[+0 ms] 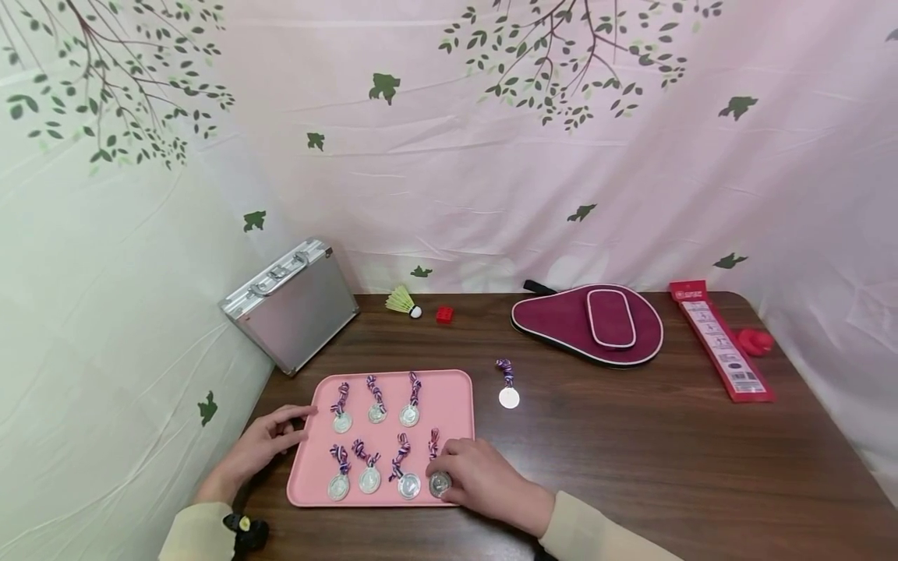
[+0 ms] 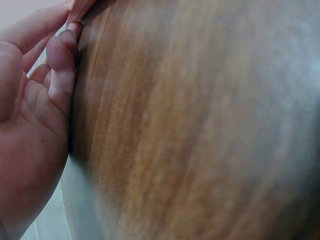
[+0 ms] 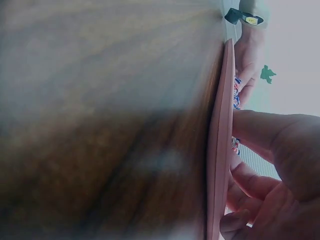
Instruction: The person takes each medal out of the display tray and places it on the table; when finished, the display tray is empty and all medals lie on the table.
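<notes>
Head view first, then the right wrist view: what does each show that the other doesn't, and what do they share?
Head only: the shuttlecock, red block, maroon paddle-shaped case and the lone medal right of the tray.

Right wrist only: the pink tray's outer side close up, and the palm side of the right hand.

Both: the tray, some ribbons, both hands including the left hand, and the tabletop.

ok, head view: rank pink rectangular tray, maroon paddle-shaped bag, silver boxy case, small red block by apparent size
1. Pink tray
2. Silver case, maroon bag: too close to rank
3. Red block
</notes>
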`<act>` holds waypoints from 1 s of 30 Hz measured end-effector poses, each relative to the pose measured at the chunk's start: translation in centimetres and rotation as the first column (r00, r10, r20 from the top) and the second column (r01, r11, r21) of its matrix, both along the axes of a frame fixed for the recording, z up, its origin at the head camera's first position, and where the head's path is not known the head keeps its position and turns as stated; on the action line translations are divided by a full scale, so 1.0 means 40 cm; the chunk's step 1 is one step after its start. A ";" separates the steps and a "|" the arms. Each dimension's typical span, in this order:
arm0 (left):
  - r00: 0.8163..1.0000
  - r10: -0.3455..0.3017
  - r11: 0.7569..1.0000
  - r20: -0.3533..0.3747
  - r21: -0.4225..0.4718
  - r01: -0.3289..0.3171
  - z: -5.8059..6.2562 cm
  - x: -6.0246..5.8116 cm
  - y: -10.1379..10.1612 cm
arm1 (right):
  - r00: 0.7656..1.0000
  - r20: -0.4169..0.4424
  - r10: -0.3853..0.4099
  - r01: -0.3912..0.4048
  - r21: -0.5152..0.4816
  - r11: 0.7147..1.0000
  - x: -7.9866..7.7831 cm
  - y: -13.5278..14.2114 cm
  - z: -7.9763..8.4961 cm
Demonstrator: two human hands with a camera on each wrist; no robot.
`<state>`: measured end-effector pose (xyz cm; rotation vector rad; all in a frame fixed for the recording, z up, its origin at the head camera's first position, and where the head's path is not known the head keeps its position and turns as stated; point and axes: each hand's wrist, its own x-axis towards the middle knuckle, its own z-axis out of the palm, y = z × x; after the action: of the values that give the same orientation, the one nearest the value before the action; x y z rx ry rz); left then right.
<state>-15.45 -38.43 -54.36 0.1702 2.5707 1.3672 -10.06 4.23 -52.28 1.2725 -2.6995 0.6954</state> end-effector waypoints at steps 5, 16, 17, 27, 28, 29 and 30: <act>1.000 -0.001 1.000 0.002 0.005 0.001 0.004 0.001 -0.001 | 0.999 0.044 -0.015 0.016 -0.022 1.000 0.002 0.001 0.002; 1.000 0.018 1.000 0.017 0.004 -0.018 0.001 0.000 -0.004 | 0.951 0.305 0.056 0.011 -0.217 0.976 -0.012 0.025 0.000; 1.000 0.013 1.000 0.014 0.004 -0.013 0.001 -0.001 -0.004 | 0.938 0.339 0.077 0.010 -0.249 0.969 -0.014 0.030 0.000; 1.000 0.007 1.000 -0.003 0.028 -0.007 0.001 0.002 -0.001 | 0.921 0.325 0.217 -0.041 -0.472 0.881 -0.051 0.104 0.001; 1.000 0.014 0.999 0.000 0.032 -0.014 0.001 0.002 -0.001 | 0.926 0.312 0.212 -0.039 -0.481 0.876 -0.058 0.116 0.002; 1.000 0.015 0.999 0.002 0.034 -0.015 0.001 0.001 -0.001 | 0.928 0.309 0.208 -0.032 -0.491 0.871 -0.065 0.128 0.003; 1.000 0.012 0.999 0.001 0.035 -0.013 0.000 0.001 -0.001 | 0.930 0.308 0.200 -0.023 -0.494 0.869 -0.073 0.143 0.005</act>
<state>-15.40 -38.47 -54.36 0.1599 2.5525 1.4177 -12.99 9.97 -52.10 1.2690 -2.4415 1.6353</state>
